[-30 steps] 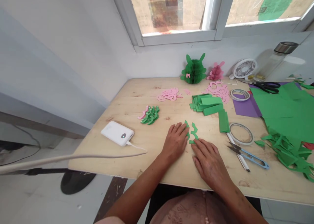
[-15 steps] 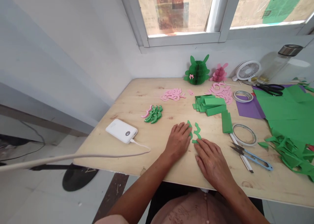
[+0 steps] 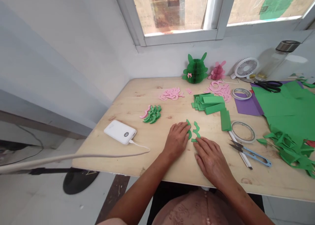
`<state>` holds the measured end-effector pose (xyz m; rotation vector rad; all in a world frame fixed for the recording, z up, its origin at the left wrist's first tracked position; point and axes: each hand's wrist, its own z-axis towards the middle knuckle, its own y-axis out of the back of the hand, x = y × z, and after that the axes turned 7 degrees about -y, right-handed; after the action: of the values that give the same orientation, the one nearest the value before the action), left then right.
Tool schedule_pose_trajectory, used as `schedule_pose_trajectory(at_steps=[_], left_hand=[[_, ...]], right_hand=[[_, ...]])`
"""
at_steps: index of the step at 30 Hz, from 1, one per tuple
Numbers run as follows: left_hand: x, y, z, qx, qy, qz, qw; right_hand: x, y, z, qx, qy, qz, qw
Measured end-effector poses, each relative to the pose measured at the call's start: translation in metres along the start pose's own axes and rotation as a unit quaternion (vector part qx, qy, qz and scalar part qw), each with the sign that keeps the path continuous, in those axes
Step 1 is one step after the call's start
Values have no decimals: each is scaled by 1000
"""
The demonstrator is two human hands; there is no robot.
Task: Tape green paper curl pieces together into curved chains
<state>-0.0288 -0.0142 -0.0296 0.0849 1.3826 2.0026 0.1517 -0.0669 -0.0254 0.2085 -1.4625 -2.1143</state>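
My left hand [image 3: 176,139] lies flat on the wooden table, its fingertips against a scalloped green paper cutout [image 3: 189,134] that they partly cover. Just right of that piece is a second wavy green paper strip [image 3: 196,130]. At the strip's lower end rest the fingertips of my right hand [image 3: 211,157], which is also laid flat with fingers extended. Folded green paper pieces [image 3: 209,102] are stacked beyond my hands. Left of them sits a small pile of green curved cutouts [image 3: 152,114] with a pink one [image 3: 145,112] beside it.
A white power bank [image 3: 120,132] with its cable lies at left. On the right are snips [image 3: 253,154], a white pen [image 3: 244,159], a tape roll [image 3: 243,131] and green scraps [image 3: 290,149]. Behind stand a green paper rabbit [image 3: 195,70] and a fan [image 3: 246,67].
The view has shifted slightly, so everything sits a little further left and mostly higher. Both hands remain flat beside the two green cutouts, with no clear movement on the table.
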Motion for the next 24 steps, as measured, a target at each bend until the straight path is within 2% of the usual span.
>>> schedule_pose_trajectory(at_steps=[4, 6, 12, 17, 24], left_hand=[[2, 6, 0, -62, 12, -61, 996], [1, 13, -1, -72, 12, -70, 995], [-23, 32, -21, -14, -19, -10, 1000], [-46, 22, -41, 21, -19, 50, 998], [-47, 7, -43, 24, -31, 56, 998]], right_hand=[[0, 0, 0, 4, -1, 2, 1000], [-1, 0, 0, 7, -1, 4, 1000], [-1, -1, 0, 11, -3, 3, 1000], [0, 1, 1, 15, -11, 9, 1000], [5, 4, 2, 26, -26, 17, 999]])
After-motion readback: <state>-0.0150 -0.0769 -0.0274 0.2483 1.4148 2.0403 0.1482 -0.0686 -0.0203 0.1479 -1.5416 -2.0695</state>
